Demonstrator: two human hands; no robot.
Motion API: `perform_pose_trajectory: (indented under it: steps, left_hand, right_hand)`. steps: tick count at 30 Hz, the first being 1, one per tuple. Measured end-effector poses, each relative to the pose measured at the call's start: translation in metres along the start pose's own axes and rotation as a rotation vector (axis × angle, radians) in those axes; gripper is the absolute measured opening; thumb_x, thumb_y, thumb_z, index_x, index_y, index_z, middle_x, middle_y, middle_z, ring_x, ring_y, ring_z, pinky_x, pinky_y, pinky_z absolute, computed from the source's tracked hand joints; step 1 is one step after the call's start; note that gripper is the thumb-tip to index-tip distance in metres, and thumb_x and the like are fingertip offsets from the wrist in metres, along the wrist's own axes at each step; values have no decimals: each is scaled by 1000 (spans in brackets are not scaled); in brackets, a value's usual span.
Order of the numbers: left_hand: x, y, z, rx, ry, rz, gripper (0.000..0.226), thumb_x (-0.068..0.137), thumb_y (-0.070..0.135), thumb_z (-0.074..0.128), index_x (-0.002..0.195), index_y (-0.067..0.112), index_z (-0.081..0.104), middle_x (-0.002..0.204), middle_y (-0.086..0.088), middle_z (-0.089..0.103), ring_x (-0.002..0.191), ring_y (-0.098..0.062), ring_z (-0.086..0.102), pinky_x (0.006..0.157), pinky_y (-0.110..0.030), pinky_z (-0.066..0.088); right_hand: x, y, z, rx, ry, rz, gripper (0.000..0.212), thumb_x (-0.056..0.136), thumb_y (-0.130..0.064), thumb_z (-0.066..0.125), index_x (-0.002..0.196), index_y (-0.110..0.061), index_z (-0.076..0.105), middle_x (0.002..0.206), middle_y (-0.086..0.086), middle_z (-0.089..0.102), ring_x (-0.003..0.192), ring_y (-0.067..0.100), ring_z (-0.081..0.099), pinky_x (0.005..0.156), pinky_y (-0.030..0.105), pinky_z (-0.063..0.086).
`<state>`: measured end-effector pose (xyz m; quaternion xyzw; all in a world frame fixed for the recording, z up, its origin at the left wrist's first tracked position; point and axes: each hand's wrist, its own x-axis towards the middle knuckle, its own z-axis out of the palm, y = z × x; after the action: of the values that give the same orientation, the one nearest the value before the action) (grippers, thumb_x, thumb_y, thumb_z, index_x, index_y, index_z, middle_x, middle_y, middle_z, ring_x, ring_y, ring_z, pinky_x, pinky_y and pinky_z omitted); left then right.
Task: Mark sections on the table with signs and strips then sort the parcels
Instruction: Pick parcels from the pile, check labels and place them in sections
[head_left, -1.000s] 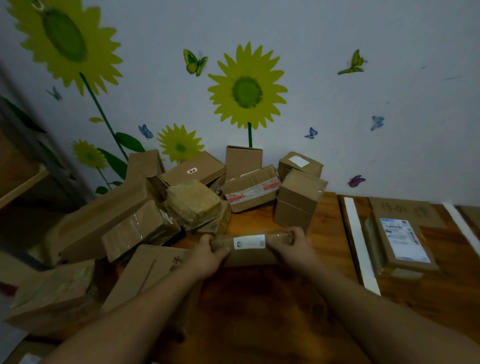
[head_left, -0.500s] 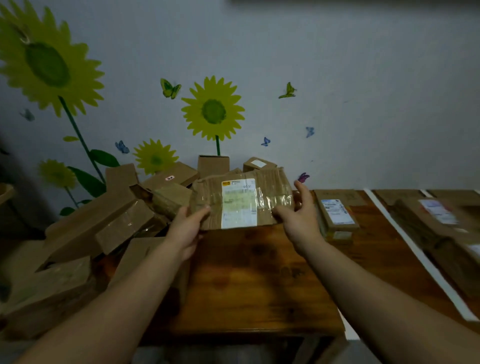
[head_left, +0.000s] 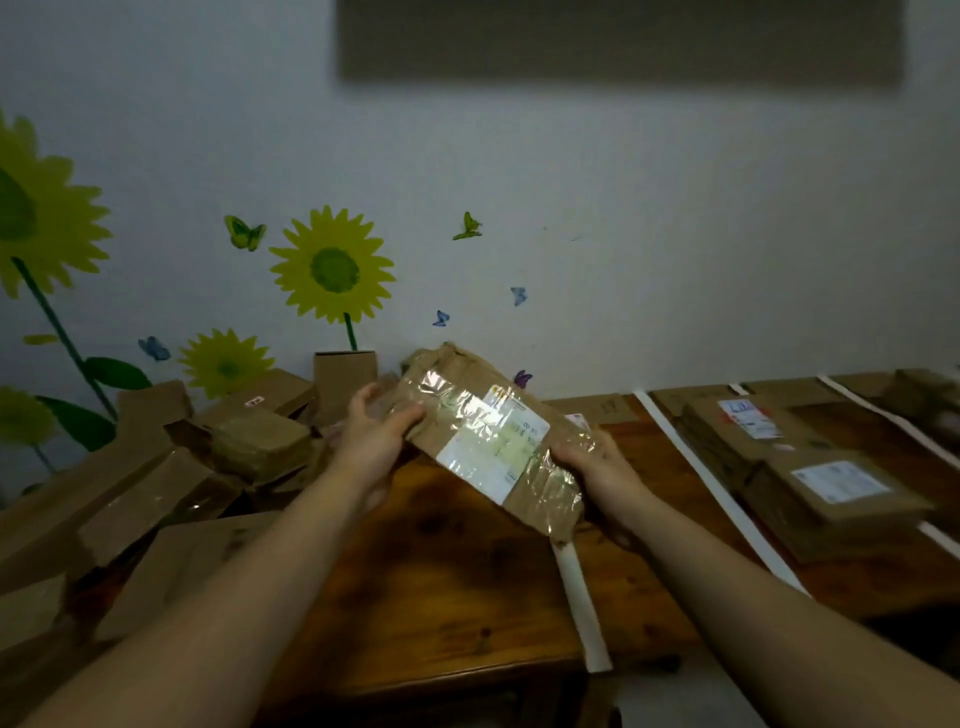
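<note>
Both hands hold a flat brown parcel, wrapped in shiny tape with a white label, tilted above the wooden table. My left hand grips its upper left end, thumb on top. My right hand holds its lower right end from beneath. White strips divide the table into sections. Brown cardboard signs lie flat at the back edge by the wall. Sorted parcels with white labels lie in the section to the right.
A heap of unsorted brown boxes and parcels covers the left end of the table. The wall behind carries sunflower and butterfly stickers. The table's front edge runs just below my forearms. Further strips and parcels sit at far right.
The parcel was lifted off the table, turned label-up, then tilted and carried rightward. My view has swung right, so the right sections show more.
</note>
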<state>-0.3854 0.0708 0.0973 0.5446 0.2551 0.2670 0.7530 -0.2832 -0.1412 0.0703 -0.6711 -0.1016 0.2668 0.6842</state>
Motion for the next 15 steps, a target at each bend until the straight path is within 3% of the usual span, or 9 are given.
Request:
perform_pose_trajectory:
  steps: [1, 3, 6, 8, 10, 12, 15]
  left_hand:
    - [-2, -11, 18, -24, -3, -40, 61, 86, 9, 66, 137, 20, 36, 128, -11, 53, 108, -30, 60, 89, -46, 52]
    - [-12, -38, 63, 46, -108, -107, 63, 86, 10, 65, 137, 27, 32, 126, -9, 59, 103, -31, 63, 72, -45, 55]
    - [-30, -74, 134, 130, -232, -170, 74, 87, 7, 63, 138, 42, 22, 112, -1, 65, 92, -31, 67, 46, -31, 50]
    - [-32, -92, 171, 139, -239, -188, 68, 88, 5, 60, 136, 40, 27, 103, -2, 68, 86, -32, 67, 46, -29, 48]
    - [-32, -104, 201, 178, -255, -208, 61, 90, 8, 57, 134, 41, 32, 97, -2, 70, 80, -28, 68, 56, -34, 51]
    - [-31, -117, 225, 225, -277, -242, 53, 93, 15, 53, 134, 45, 36, 98, 0, 71, 82, -26, 68, 68, -38, 50]
    - [-32, -134, 249, 298, -321, -289, 44, 98, 27, 46, 138, 41, 35, 112, 0, 67, 94, -23, 65, 65, -32, 52]
  right_hand:
    - [-2, 3, -16, -7, 7, 4, 40, 90, -24, 63, 124, -21, 41, 109, 14, 64, 90, 33, 69, 68, 48, 58]
    - [-4, 7, -49, -14, 24, 8, 42, 90, -31, 62, 124, -25, 38, 113, 14, 62, 90, 35, 69, 61, 42, 57]
    - [-5, 14, -104, -79, 38, 0, 41, 91, -36, 61, 123, -24, 38, 113, 10, 62, 93, 31, 69, 72, 44, 58]
    - [-4, 19, -142, -127, 45, 4, 52, 84, -40, 67, 125, -20, 41, 115, 6, 62, 99, 25, 67, 85, 47, 56]
    - [-2, 21, -178, -211, 41, 9, 52, 81, -39, 71, 122, -24, 42, 116, 1, 61, 100, 19, 65, 89, 45, 55]
    - [-3, 21, -203, -257, -23, 13, 48, 86, -32, 69, 121, -34, 38, 115, -9, 57, 99, 12, 62, 81, 33, 58]
    - [-3, 21, -226, -285, -111, -10, 47, 90, -28, 64, 122, -45, 33, 108, -24, 51, 93, 0, 56, 67, 17, 52]
